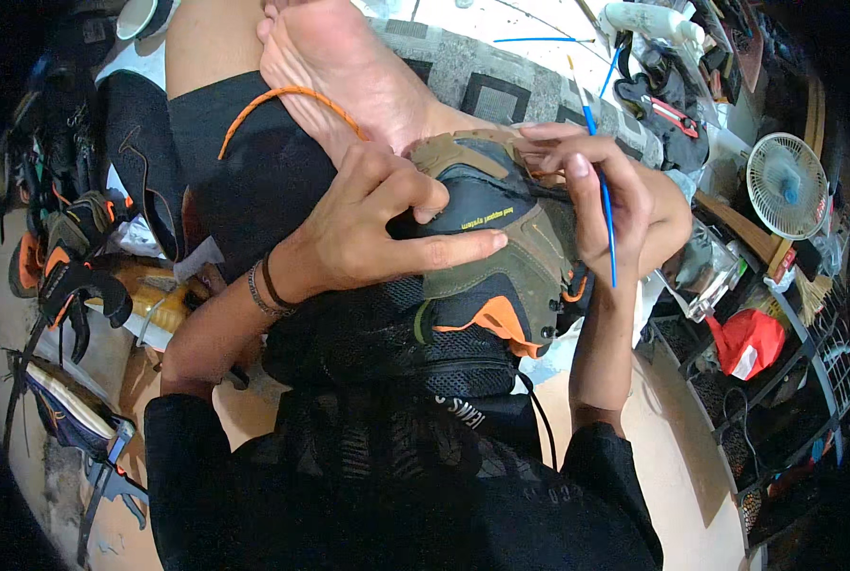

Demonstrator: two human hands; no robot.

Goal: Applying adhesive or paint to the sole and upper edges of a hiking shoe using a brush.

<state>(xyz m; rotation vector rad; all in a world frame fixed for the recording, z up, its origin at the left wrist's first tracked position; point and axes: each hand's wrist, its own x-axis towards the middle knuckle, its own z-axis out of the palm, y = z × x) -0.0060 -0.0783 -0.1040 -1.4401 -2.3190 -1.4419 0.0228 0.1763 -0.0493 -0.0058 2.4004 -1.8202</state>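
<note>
An olive-brown and black hiking shoe [501, 257] with orange lining lies on my lap, turned on its side. My left hand [363, 224] grips its left side, thumb laid across the upper and the other fingers curled at the edge. An orange shoelace [292, 91] arcs out beyond that hand toward my bare foot [334, 76]. In my right hand [601, 190], a thin blue paintbrush [608, 224] is pinched upright, bristle end pointing away from me. The right fingertips reach the shoe's far right edge, partly hidden behind it.
A patterned grey cushion [472, 71] lies beyond the shoe. Another blue brush [539, 40] rests on the white surface there. At right stand a white fan [786, 186], a red bag [750, 343] and a black rack [777, 428]. Left are another shoe [73, 409] and a clamp [116, 476].
</note>
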